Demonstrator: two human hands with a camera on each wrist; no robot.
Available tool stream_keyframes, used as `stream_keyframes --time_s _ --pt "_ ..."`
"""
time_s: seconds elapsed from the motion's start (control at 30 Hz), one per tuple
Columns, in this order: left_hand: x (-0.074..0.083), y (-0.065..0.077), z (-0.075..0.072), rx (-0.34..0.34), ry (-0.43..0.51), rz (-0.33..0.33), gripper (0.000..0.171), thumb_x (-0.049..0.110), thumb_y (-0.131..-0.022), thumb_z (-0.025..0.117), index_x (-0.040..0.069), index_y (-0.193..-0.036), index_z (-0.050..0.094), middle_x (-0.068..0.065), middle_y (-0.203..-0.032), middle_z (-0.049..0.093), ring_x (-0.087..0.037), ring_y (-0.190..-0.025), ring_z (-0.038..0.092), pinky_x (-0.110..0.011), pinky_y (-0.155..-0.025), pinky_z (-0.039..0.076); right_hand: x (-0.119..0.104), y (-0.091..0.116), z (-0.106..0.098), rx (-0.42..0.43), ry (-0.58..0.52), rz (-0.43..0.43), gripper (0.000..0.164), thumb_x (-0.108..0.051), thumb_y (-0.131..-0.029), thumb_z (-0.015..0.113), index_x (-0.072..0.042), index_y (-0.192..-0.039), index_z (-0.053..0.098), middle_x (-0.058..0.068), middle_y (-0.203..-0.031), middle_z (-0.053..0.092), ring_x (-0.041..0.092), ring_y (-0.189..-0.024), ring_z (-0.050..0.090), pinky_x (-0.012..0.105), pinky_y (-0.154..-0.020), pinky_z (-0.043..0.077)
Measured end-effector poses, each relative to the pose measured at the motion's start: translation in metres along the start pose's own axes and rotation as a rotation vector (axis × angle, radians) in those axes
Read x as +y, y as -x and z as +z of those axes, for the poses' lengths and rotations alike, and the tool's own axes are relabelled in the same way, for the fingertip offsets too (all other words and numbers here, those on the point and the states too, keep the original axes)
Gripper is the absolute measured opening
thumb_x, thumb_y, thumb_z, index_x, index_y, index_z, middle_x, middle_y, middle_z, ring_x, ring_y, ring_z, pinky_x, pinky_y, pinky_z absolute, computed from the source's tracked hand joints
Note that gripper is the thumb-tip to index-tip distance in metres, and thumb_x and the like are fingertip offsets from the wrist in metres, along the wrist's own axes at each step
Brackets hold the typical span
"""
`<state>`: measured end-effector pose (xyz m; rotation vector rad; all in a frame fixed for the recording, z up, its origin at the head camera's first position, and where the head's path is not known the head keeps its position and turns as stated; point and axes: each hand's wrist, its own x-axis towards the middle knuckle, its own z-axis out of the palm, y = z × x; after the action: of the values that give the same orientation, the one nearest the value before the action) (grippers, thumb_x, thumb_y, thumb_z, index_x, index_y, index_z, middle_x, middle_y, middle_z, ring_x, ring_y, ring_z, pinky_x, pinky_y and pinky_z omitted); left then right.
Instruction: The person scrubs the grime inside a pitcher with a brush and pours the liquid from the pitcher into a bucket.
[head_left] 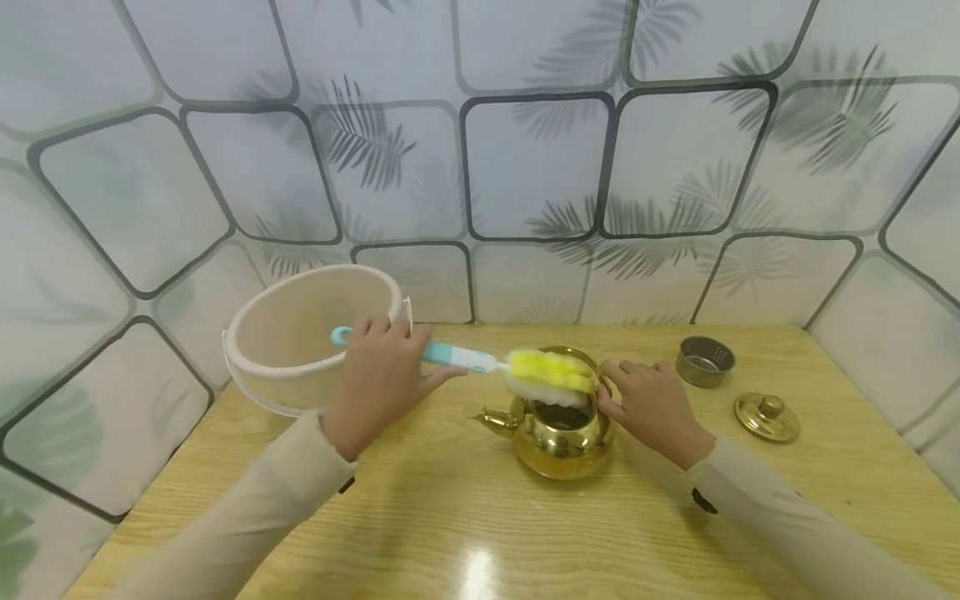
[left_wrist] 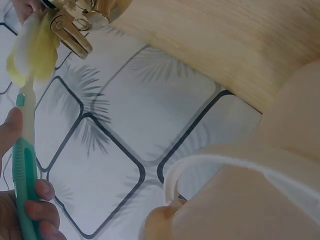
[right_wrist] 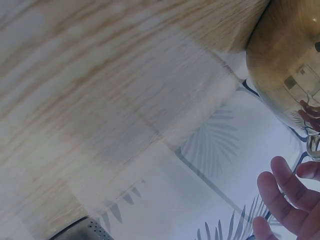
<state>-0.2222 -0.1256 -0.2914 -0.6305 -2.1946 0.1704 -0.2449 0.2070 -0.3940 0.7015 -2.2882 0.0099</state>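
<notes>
My left hand point(head_left: 382, 375) grips the turquoise-and-white handle of a sponge brush point(head_left: 457, 357), its thumb lying along the handle in the left wrist view. The yellow and white sponge head point(head_left: 551, 375) is over the open top of a shiny gold kettle point(head_left: 562, 458), overlapping its rim. That kettle stands on the table, spout to the left. At its right side my right hand point(head_left: 656, 408) holds the raised hoop handle between thumb and fingers. In the right wrist view, curled fingers point(right_wrist: 285, 195) show below the kettle's side point(right_wrist: 280, 65).
A cream bucket point(head_left: 300, 387) with a white bail handle stands at the left, just behind my left hand. Right of the kettle are a metal strainer basket point(head_left: 703, 371) and a gold lid point(head_left: 767, 418) with a knob. A patterned wall point(head_left: 532, 175) rises behind the wooden table point(head_left: 450, 508).
</notes>
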Motion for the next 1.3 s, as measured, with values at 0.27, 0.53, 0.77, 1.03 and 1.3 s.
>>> stream_keyframes --time_s 0.27,0.53,0.77,1.03,1.3 --pt "0.003 0.009 0.002 -0.005 -0.015 -0.062 0.063 0.073 -0.068 0.060 0.012 -0.061 0.049 -0.002 -0.053 0.045 -0.020 -0.049 0.037 -0.033 -0.052 0.032 0.001 0.001 0.002 -0.008 -0.001 -0.001 0.018 -0.026 -0.084 0.045 -0.011 -0.082 0.053 -0.004 -0.052 0.035 0.007 -0.044 0.022 0.027 -0.052 0.017" --pt "0.001 0.011 0.001 0.039 -0.007 -0.102 0.063 0.071 -0.067 0.062 0.011 -0.061 0.048 0.000 -0.051 0.043 -0.017 -0.045 0.032 -0.032 -0.051 0.030 0.000 0.000 0.001 0.026 -0.004 -0.017 0.019 -0.026 -0.085 0.042 -0.012 -0.081 0.052 -0.006 -0.052 0.032 0.005 -0.045 0.019 0.026 -0.052 0.016" --pt "0.002 0.005 -0.001 0.052 -0.031 -0.197 0.063 0.070 -0.068 0.064 0.011 -0.057 0.042 0.001 -0.049 0.030 -0.016 -0.045 0.026 -0.032 -0.049 0.027 0.000 0.000 0.000 0.056 -0.006 -0.025 0.021 -0.026 -0.085 0.041 -0.011 -0.082 0.054 -0.005 -0.051 0.036 0.005 -0.045 0.020 0.025 -0.051 0.016" --pt "0.010 -0.010 0.001 -0.068 0.038 -0.397 0.062 0.070 -0.072 0.061 0.010 -0.062 0.052 -0.002 -0.050 0.036 -0.021 -0.047 0.036 -0.036 -0.055 0.032 0.001 -0.001 0.000 0.055 -0.001 -0.030 0.025 -0.026 -0.087 0.036 -0.010 -0.083 0.055 -0.004 -0.050 0.038 0.006 -0.043 0.021 0.025 -0.049 0.016" --pt "0.022 -0.026 0.017 -0.134 0.079 -0.487 0.065 0.073 -0.072 0.058 0.011 -0.056 0.047 -0.006 -0.053 0.051 -0.025 -0.051 0.047 -0.038 -0.060 0.038 0.000 -0.001 0.000 0.070 0.003 -0.035 0.021 -0.025 -0.084 0.040 -0.010 -0.082 0.054 -0.003 -0.050 0.039 0.005 -0.043 0.022 0.025 -0.048 0.018"
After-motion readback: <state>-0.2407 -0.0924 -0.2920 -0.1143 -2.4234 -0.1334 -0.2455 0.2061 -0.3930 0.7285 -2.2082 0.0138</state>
